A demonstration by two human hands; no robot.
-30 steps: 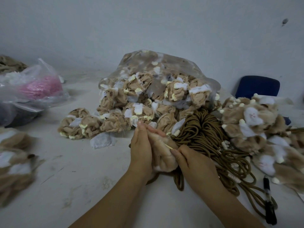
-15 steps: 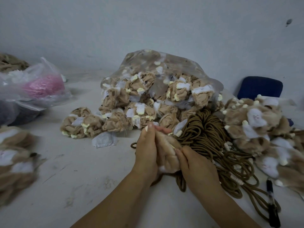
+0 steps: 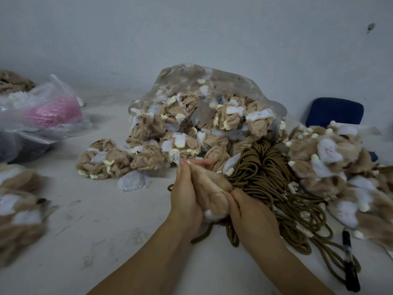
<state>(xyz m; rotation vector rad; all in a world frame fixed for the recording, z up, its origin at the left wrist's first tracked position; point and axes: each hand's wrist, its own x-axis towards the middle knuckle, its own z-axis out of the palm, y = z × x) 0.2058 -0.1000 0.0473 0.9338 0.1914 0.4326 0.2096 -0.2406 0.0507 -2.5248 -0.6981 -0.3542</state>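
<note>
Tan plush piece (image 3: 209, 191), held just above the table (image 3: 102, 235), in front of the clear bag (image 3: 214, 81) of tan fabric shells. My left hand (image 3: 185, 199) lies along its left side, with fingers wrapped round its far end. My right hand (image 3: 252, 213) pinches its right edge between thumb and fingertips. The hands are close together, both clamped on the piece; a white patch shows at its near end.

Compared with a second ago, the grip is little changed. The pale sliver at my right fingertips no longer shows, and the piece looks more squeezed.

A bundle of brown cord (image 3: 262, 165) lies just right of the piece, touching my right hand, one loop running under both wrists. Loose shells (image 3: 106, 158) and a white scrap (image 3: 133, 180) lie to the left. A heap of plush toys (image 3: 325, 154) crowds the right side, with a black marker (image 3: 350, 265) before it and a blue chair (image 3: 336, 110) behind. A bag holding something pink (image 3: 53, 109) sits at far left.
</note>
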